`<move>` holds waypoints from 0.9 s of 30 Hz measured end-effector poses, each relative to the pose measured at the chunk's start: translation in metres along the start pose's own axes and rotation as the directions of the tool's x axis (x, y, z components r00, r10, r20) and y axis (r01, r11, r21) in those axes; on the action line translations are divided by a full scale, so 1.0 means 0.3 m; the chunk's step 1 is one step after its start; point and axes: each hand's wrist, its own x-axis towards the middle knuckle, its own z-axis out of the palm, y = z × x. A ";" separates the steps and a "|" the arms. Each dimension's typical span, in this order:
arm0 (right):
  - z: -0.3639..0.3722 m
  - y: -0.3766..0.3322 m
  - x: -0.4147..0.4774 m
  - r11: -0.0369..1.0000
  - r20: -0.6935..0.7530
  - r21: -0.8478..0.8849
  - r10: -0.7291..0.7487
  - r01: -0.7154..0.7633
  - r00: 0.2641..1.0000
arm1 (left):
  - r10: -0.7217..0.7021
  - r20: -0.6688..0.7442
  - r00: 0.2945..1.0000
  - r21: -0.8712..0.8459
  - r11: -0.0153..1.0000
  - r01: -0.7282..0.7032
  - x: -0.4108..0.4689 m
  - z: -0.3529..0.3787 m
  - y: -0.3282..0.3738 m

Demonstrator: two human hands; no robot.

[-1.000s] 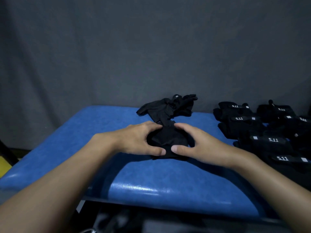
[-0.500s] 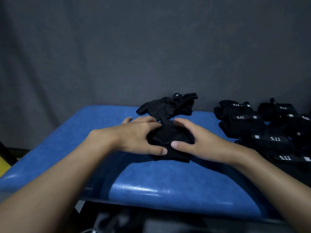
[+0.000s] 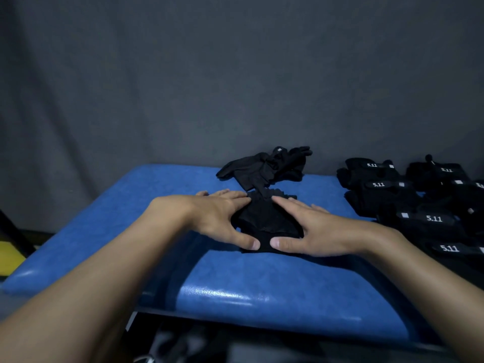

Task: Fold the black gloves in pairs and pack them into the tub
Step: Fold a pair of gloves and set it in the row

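Black folded glove pair lies lengthwise away from the person, pinned between left hand and right hand, both flat and straight-fingered, on the blue counter. Just beyond lie loose gloves; finished pairs sit nearer the right hand.

Black gloves on a blue table; white "5.11" labels.

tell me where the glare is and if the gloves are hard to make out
Head view: dim overall; glare streak on the near edge of the blue pad; the middle glove is near-featureless black; the white 5.11 labels on the folded gloves at right read clearly.
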 end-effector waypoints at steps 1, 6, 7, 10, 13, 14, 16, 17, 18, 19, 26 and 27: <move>-0.001 -0.002 -0.001 1.000 -0.005 0.001 0.000 0.000 1.000 | -0.003 0.000 1.000 0.007 1.000 0.003 0.002 -0.005 0.004; -0.013 -0.004 0.000 1.000 -0.011 -0.014 -0.012 0.012 1.000 | 0.020 0.009 1.000 0.015 1.000 -0.020 0.002 -0.024 0.010; -0.016 -0.006 -0.002 1.000 -0.008 -0.023 -0.011 0.011 1.000 | 0.020 0.016 1.000 0.025 0.999 -0.021 -0.001 -0.025 0.012; -0.023 -0.016 -0.015 0.999 0.005 -0.038 -0.012 0.012 1.000 | 0.037 0.026 0.999 0.064 0.997 -0.039 0.000 -0.025 0.013; -0.021 -0.023 -0.022 0.999 -0.052 0.024 -0.040 0.042 0.998 | 0.078 0.025 0.997 0.039 0.996 -0.079 -0.014 -0.028 0.002; -0.019 -0.025 -0.025 0.997 -0.101 0.050 -0.054 0.059 0.993 | 0.096 0.002 0.995 -0.005 0.995 -0.096 -0.025 -0.030 -0.005; -0.014 -0.031 -0.036 0.991 -0.202 0.062 -0.106 0.121 0.974 | 0.141 -0.083 0.986 -0.090 0.985 -0.149 -0.045 -0.036 -0.016; -0.011 -0.033 -0.044 0.986 -0.231 0.055 -0.139 0.155 0.963 | 0.162 -0.132 0.978 -0.122 0.976 -0.178 -0.051 -0.036 -0.023; -0.009 -0.036 -0.053 0.982 -0.243 0.049 -0.165 0.182 0.956 | 0.178 -0.176 0.968 -0.150 0.967 -0.205 -0.054 -0.034 -0.027; -0.005 -0.037 -0.061 0.979 -0.251 0.043 -0.180 0.197 0.951 | 0.191 -0.216 0.957 -0.176 0.957 -0.231 -0.054 -0.032 -0.029; 0.037 -0.006 -0.063 0.972 -0.328 0.076 -0.186 0.222 0.926 | 0.200 -0.232 0.952 -0.227 0.940 -0.253 -0.032 -0.004 -0.004; 0.036 -0.007 -0.068 0.968 -0.338 0.098 -0.185 0.229 0.923 | 0.201 -0.223 0.954 -0.228 0.941 -0.251 -0.031 0.000 0.000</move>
